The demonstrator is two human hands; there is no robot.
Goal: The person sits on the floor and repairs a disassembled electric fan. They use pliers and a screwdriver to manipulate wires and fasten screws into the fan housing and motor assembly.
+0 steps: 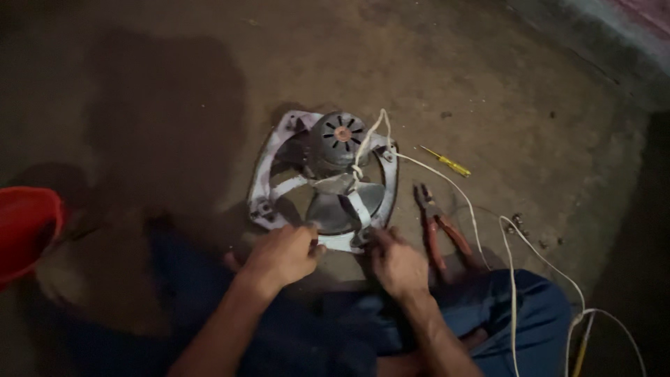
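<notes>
On the floor, centre of view: one exhaust fan (326,180) lies flat, its motor housing (338,139) facing up, so the frame rests steadily and the back of the unit is open to the hands.
Fan frame: one pale, worn metal frame with support arms (287,187) running in to the motor; grey blades (328,211) show beneath them.
Left hand: the left hand (280,256) lies on the near edge of the frame, fingers curled together over the rim; exactly what the fingertips press cannot be told in the dim light.
Right hand: the right hand (398,264) sits on the near right corner of the frame, fingers bent and drawn close, seemingly gripping the edge; the fingertips are hidden.
Hold, as judged: two hands on the same near edge suggest the frame is being steadied or turned where it lies.
Cable: one white cable (488,241) loops over the motor and trails right and near, across the blue-clad knee (520,314).
Pliers: one pair of pliers (437,225) with red handles, just right of the fan, jaws pointing far, within easy reach of the right hand.
Screwdriver: one yellow-handled screwdriver (445,162), farther right, apart from the pliers.
Small parts: a few dark bits (517,222) lie right of the cable; too small to identify.
Far left edge: one red container (26,227), partly out of view.
</notes>
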